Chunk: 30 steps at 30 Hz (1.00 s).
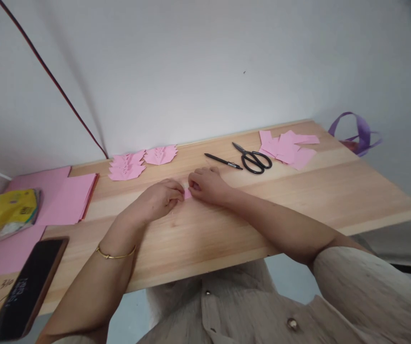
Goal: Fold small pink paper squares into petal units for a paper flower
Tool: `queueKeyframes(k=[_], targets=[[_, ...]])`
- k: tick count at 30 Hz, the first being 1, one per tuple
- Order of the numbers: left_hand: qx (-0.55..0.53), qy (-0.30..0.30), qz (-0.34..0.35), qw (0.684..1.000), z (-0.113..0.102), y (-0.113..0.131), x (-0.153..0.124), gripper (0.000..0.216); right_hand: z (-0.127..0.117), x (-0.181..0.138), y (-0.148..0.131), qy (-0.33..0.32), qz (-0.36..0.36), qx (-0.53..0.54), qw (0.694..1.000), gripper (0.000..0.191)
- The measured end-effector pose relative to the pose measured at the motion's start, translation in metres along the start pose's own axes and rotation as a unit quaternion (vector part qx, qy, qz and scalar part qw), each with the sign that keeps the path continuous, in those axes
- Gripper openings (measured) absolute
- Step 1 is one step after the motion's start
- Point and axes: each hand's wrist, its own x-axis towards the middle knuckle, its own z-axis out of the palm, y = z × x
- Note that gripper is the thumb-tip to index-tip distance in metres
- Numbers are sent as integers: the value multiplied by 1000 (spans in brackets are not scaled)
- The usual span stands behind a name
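Between my hands, at the middle of the wooden table (205, 234), is a small piece of pink paper (188, 193), mostly covered by my fingers. My left hand (163, 198) pinches its left side, fingers curled. From the other side my right hand (208, 185) closes on it with bent fingers. Just beyond my right hand lie a black pen (223, 161) and black-handled scissors (254, 159), their blades pointing toward the wall. Pink cut-out paper pieces with jagged edges (126, 166) rest behind my left hand.
Loose pink paper scraps (289, 147) lie at the far right, near a purple strap (362, 131). On the left are pink paper sheets (65, 200), a yellow plastic package (14, 212) and a dark phone (28, 289). A white wall (205, 71) borders the table's back edge.
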Motion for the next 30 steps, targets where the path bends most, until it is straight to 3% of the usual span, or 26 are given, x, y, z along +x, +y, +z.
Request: queueKeyframes(k=[10, 19, 25, 30], targets=[[-14, 7, 4, 1000, 1, -3, -1, 26, -4, -1, 11, -11, -45, 34, 998, 18], [-10, -7, 5, 1000, 0, -7, -4, 27, -21, 5, 32, -101, -161, 116, 975, 24], [-16, -2, 7, 1000, -4, -7, -5, 26, -26, 6, 38, -117, -178, 131, 968, 26], [41, 78, -3, 996, 5, -8, 2, 26, -27, 6, 36, -114, -177, 136, 968, 26]])
